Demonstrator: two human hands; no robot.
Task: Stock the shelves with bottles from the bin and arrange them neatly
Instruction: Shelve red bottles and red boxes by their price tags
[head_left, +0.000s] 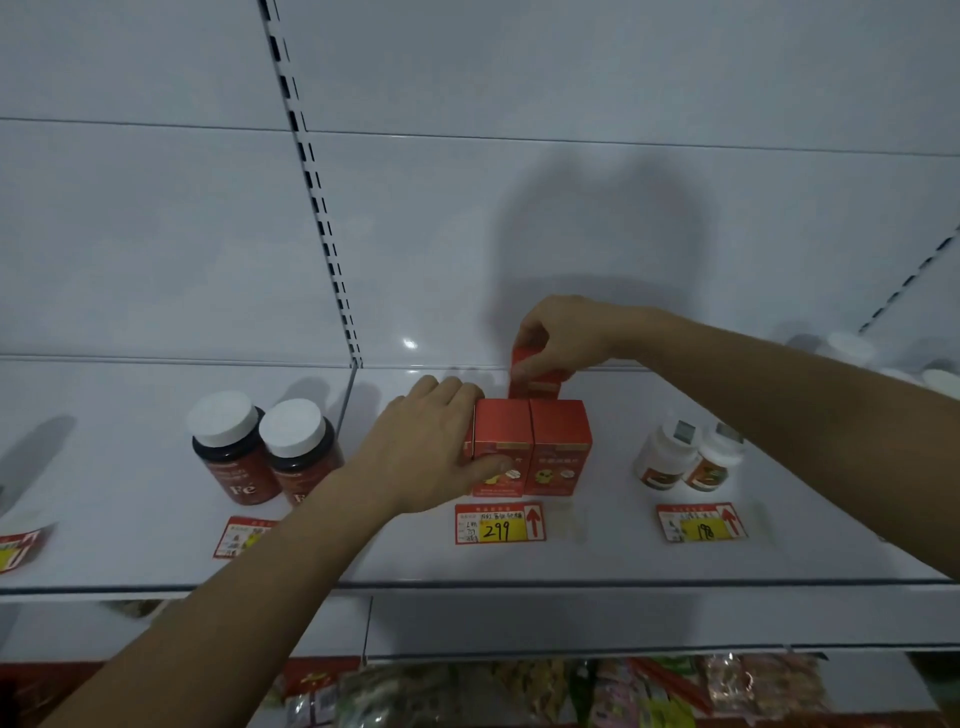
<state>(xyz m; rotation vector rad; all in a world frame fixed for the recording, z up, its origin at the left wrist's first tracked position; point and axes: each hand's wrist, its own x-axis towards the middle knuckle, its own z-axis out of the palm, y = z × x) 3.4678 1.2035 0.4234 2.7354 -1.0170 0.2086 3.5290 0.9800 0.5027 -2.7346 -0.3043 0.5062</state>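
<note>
Two red boxes (532, 441) stand side by side near the front of the white shelf (156, 561). My left hand (431, 447) grips the left one, thumb on its front face, fingers over its left side. Behind them a third red box (537, 382) stands by the back wall, and my right hand (561, 335) pinches its top from above. Two dark bottles with white caps (265, 452) stand to the left. Two small white bottles (685, 460) stand to the right.
Price tags (500, 524) lie along the shelf front, one below each product group. A slotted upright (317, 208) splits the back panel. Packaged goods (571, 691) fill the level below. More white-capped items (852, 348) sit at the far right.
</note>
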